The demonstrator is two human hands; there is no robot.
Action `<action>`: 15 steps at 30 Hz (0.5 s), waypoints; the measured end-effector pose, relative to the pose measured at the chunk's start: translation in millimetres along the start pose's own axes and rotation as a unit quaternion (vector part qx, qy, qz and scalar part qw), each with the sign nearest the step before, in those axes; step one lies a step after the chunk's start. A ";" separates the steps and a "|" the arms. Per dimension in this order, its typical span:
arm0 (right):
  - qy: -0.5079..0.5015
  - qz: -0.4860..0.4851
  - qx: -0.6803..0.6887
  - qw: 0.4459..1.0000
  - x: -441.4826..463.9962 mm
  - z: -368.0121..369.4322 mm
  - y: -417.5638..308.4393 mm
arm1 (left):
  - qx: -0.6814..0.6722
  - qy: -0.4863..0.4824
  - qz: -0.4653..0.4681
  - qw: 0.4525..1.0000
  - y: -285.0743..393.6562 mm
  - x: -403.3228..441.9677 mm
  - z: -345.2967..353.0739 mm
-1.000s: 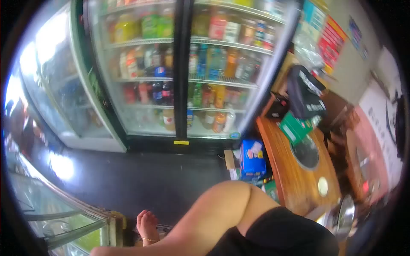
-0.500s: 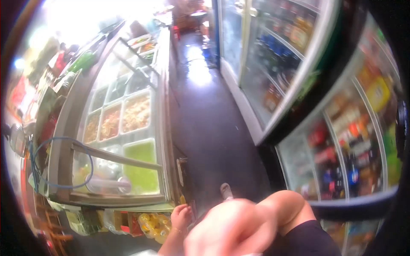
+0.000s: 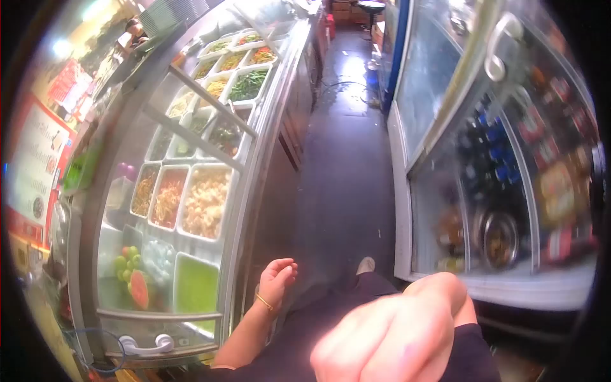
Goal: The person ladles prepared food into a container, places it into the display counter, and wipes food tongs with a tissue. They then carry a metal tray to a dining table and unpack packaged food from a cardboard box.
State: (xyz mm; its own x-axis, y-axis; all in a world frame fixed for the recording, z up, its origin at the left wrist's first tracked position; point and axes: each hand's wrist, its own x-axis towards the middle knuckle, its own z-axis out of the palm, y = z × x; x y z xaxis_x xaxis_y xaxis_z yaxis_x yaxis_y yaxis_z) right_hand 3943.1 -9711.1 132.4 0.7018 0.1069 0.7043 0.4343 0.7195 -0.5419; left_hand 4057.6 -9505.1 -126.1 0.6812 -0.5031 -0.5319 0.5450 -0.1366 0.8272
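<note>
From where I stand, a dark, smooth floor runs as a narrow aisle, shining far off, between a metal-framed glass display case and a glass-doored drinks fridge. In the case I count one row of three long white food trays, one bright-green rectangular tub and one cut red fruit piece. The left hand, above one thin gold bracelet, is near the case's edge, fingers curled in toward the thumb; the right hand is too close and blurred to tell
</note>
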 end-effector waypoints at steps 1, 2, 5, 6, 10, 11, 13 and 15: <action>0.034 0.003 -0.032 0.999 15.1 -30.8 -13.4 | -0.026 0.034 0.003 0.999 7.0 17.7 12.2; 0.035 0.023 -0.083 0.996 25.2 -67.2 -18.9 | -0.064 0.059 -0.006 0.996 10.9 32.7 22.8; 0.063 0.143 -0.238 0.959 55.7 -172.2 -32.7 | -0.017 0.019 0.051 0.998 25.6 80.8 41.0; 0.067 0.151 -0.265 0.950 63.6 -214.0 -21.1 | -0.020 0.012 0.057 0.998 43.1 92.4 54.2; 0.223 0.326 -0.353 0.848 58.4 -388.1 42.0 | -0.046 0.024 0.080 0.995 93.6 186.6 67.5; 0.240 0.403 -0.306 0.828 57.4 -430.6 46.9 | -0.035 0.027 0.102 0.994 105.1 222.4 67.0; 0.264 0.470 -0.325 0.777 66.7 -492.3 58.0 | -0.022 0.054 0.155 0.986 139.4 290.2 58.9; 0.253 0.429 -0.381 0.779 75.0 -538.0 72.4 | -0.042 0.101 0.216 0.970 191.5 360.9 59.8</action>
State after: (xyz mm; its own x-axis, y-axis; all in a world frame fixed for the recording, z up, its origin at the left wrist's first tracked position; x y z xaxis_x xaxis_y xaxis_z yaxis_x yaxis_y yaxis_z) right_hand 4331.0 -10020.2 -100.7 0.9672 -0.0983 -0.2344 -0.2442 -0.1043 -0.9641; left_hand 4378.6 -9763.9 -148.8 0.9318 -0.3201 -0.1712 0.2204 0.1241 0.9675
